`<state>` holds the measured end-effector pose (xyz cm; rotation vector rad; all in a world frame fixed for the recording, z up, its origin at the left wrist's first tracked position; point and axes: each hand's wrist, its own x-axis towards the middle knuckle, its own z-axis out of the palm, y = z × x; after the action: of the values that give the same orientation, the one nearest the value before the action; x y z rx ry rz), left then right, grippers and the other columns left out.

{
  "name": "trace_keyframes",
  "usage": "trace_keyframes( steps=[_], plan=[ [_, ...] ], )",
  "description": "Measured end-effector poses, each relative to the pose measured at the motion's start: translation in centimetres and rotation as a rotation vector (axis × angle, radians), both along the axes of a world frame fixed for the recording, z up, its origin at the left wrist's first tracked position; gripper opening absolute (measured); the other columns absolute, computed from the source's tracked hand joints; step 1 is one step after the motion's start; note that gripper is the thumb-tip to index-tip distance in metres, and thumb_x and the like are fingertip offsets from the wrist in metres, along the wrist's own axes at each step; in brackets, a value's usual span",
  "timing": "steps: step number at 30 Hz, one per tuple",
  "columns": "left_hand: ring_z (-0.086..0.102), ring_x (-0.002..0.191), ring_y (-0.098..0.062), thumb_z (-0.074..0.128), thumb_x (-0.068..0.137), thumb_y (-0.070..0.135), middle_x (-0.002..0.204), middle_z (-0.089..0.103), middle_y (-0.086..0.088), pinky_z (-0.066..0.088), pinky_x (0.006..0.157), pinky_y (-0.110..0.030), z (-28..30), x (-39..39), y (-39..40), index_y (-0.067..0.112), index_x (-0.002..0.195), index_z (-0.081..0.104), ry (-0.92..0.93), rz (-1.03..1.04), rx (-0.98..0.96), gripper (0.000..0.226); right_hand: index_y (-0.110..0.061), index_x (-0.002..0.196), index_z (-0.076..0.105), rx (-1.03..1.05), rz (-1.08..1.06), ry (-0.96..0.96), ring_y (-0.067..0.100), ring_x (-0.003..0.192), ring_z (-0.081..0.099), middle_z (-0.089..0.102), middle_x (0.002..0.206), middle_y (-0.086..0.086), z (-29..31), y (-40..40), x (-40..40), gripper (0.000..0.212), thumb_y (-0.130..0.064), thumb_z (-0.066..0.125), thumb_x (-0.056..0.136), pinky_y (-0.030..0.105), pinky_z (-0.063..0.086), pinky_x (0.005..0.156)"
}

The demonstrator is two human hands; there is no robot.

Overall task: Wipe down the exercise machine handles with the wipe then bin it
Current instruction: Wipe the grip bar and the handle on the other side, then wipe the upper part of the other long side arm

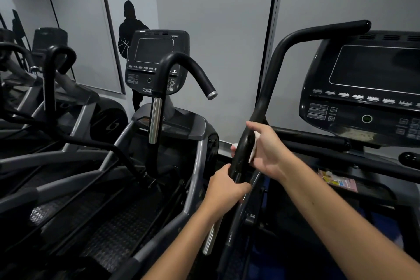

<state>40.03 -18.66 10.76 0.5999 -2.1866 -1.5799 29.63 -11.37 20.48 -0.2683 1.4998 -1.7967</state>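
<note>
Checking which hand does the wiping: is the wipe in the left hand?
No, the white wipe is pressed against the black handle by the right hand; the left hand grips the handle lower down, bare.

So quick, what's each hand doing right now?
Left hand: closed in a grip round the black handle.
Right hand: pressing the white wipe round the same handle, higher up.

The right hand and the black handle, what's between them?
A white wipe lies between the right hand and the handle, wrapped round the bar, as the head view shows.
</note>
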Motion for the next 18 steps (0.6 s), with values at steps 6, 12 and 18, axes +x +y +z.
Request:
trace_keyframes(
  steps=[6, 12, 18],
  plan=[
    [0.062, 0.057, -0.014, 0.07, 0.069, 0.02, 0.064, 0.065, 0.0, 0.058, 0.065, -0.04, -0.1, 0.0, 0.0, 0.01, 0.099, 0.063, 0.004, -0.014, 0.032, 0.033, -0.016, 0.155, 0.026, 0.137, 0.035, -0.032, 0.034, 0.104, 0.06, 0.057, 0.113, 0.017, 3.9, -1.6, -3.3, 0.077, -0.043, 0.058, 0.09, 0.039, 0.049, 0.069],
    [0.061, 0.056, -0.015, 0.072, 0.068, 0.019, 0.066, 0.065, 0.001, 0.056, 0.061, -0.037, 0.2, 0.1, 0.1, 0.008, 0.095, 0.061, 0.002, -0.007, 0.028, 0.032, -0.007, 0.14, 0.043, 0.273, -0.265, 0.258, 0.027, 0.106, 0.054, 0.052, 0.129, 0.011, 2.6, -5.2, -4.8, 0.062, -0.034, 0.063, 0.089, 0.037, 0.045, 0.087],
    [0.062, 0.052, -0.013, 0.076, 0.065, 0.027, 0.062, 0.068, 0.001, 0.052, 0.056, -0.032, 0.4, 0.1, 0.3, 0.014, 0.095, 0.065, 0.001, -0.004, 0.048, 0.034, -0.011, 0.143, 0.024, 0.406, -0.264, 0.588, 0.035, 0.115, 0.048, 0.038, 0.146, 0.018, -0.8, -2.7, 2.0, 0.059, -0.039, 0.048, 0.098, 0.042, 0.041, 0.095]
  ],
)
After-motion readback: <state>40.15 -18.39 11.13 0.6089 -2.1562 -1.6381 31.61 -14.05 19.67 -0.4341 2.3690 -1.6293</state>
